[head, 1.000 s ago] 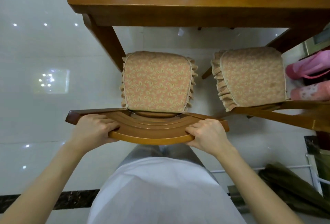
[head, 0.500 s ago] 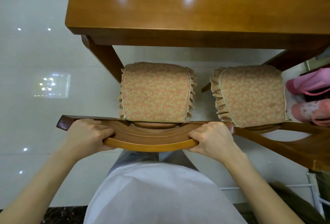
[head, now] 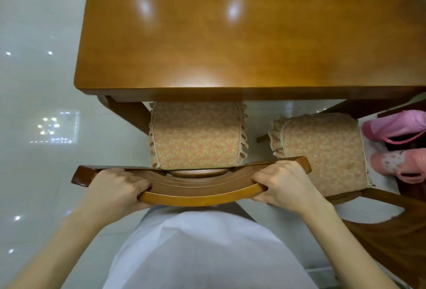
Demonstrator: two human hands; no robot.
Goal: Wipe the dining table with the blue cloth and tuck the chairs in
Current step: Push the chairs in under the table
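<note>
The left hand (head: 115,188) has its fingers curled tight over the curved brown wooden top rail (head: 193,187) of the nearer dining chair, gripping it toward the rail's left end. The right hand (head: 280,184) grips the same rail toward its right end, fingers wrapped over the far edge and thumb along the near edge. Both bare forearms run back toward the near corners of the view, on either side of a white garment (head: 207,254).

Beyond the rail lies the chair's seat, covered by a peach leaf-patterned cushion with a frilled border (head: 196,136); its far part sits under the near edge of the glossy orange-brown wooden dining table (head: 230,35). Just right of it a second chair with a matching cushion (head: 322,148) stands angled, its seat almost wholly out from under the table. At the far right are a pink slipper (head: 394,125) and a paler patterned one (head: 401,164). The floor is shiny white tile (head: 39,95). The blue cloth cannot be seen.
</note>
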